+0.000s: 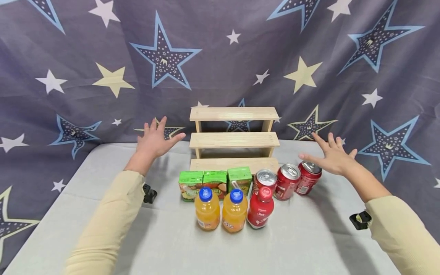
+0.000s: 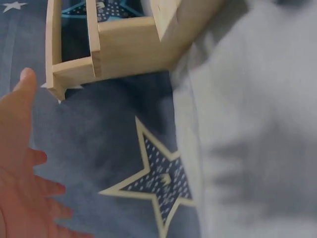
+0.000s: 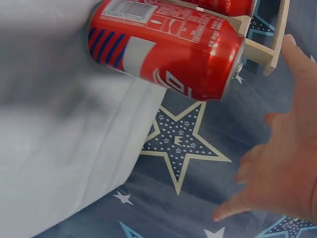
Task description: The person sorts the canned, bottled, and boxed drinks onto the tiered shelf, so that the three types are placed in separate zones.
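A three-tier wooden rack [image 1: 234,140] stands at the back of the table. My left hand [image 1: 155,139] hovers left of it, fingers spread, holding nothing; the left wrist view shows this hand [image 2: 25,173] apart from the rack's side [image 2: 131,47]. On the other side my right hand [image 1: 333,154] is spread in the air, nearest to a red soda can [image 1: 309,177], touching nothing. That can [image 3: 168,47] lies large in the right wrist view. Two more red cans [image 1: 288,181] stand beside it. Green juice cartons [image 1: 214,181] line up before the rack.
In front stand two orange drink bottles [image 1: 207,210] with blue caps and a red bottle [image 1: 260,210]. Pale cloth covers the table [image 1: 206,252]. A dark curtain [image 1: 220,68] with stars hangs right behind the rack.
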Tool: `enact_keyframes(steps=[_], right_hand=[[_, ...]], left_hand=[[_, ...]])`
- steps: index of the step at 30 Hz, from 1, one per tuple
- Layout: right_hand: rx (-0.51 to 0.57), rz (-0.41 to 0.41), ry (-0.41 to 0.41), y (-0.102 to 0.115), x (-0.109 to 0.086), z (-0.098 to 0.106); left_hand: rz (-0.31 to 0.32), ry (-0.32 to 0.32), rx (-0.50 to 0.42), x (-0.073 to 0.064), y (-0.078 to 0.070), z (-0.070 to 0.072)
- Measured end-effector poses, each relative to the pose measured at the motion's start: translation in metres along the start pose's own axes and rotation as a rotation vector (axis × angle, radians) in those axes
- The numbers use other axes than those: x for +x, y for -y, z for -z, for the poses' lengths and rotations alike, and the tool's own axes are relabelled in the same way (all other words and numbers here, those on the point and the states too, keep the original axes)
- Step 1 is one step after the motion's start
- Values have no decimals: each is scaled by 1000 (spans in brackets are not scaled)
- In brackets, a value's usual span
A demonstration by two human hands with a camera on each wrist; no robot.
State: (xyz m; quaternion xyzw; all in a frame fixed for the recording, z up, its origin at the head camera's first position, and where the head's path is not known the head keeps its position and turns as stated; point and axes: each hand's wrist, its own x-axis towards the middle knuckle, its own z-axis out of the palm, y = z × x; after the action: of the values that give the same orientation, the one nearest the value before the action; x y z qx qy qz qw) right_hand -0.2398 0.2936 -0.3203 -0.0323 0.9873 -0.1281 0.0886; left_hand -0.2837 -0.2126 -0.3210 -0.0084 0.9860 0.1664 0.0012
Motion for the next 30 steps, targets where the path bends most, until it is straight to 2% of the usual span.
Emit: enact_keyframes(steps=[3,6,10,20,25,30], right_hand=[[51,33,25,-5,-1,-5],[117,101,33,-9,-3,-11],[189,183,33,-14,-6,-21],[271,248,17,-22,-11,-37],[323,287,-24,-27,-12,-45],[390,263,-71,-31,-13,-54]], left_hand=[[-28,9,-168,5,-2,-8],[-49,10,-301,11,-4,-17],[-42,25,-439,14,-7,-29],[-6,98,-840,20,-13,-58],[9,129,-937,25,-17,-67],[-7,151,-957,26,-22,-73]])
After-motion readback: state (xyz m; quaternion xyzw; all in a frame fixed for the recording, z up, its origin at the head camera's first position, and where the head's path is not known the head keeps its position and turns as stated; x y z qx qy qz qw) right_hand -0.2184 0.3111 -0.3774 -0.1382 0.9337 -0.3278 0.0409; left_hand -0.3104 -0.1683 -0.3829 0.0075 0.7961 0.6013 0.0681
